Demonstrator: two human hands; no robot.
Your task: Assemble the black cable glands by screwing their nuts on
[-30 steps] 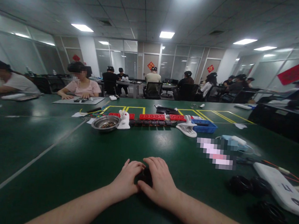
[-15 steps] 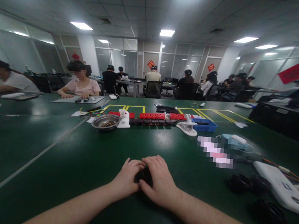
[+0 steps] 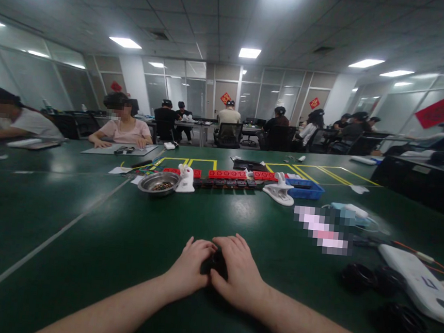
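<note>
- Left hand (image 3: 190,265) and right hand (image 3: 239,272) meet on the green table (image 3: 95,238), fingers curled round a small black object (image 3: 215,262), mostly hidden between them.
- Right: black rings (image 3: 356,276).
- Beyond: metal bowl (image 3: 158,182), red blocks (image 3: 227,174).

Both forearms are bare from the lower frame edge up to the wrists, with no sleeve, watch, ring or glove on the left hand (image 3: 188,268) or the right hand (image 3: 240,275), and the fingernails look short and unpainted.
</note>
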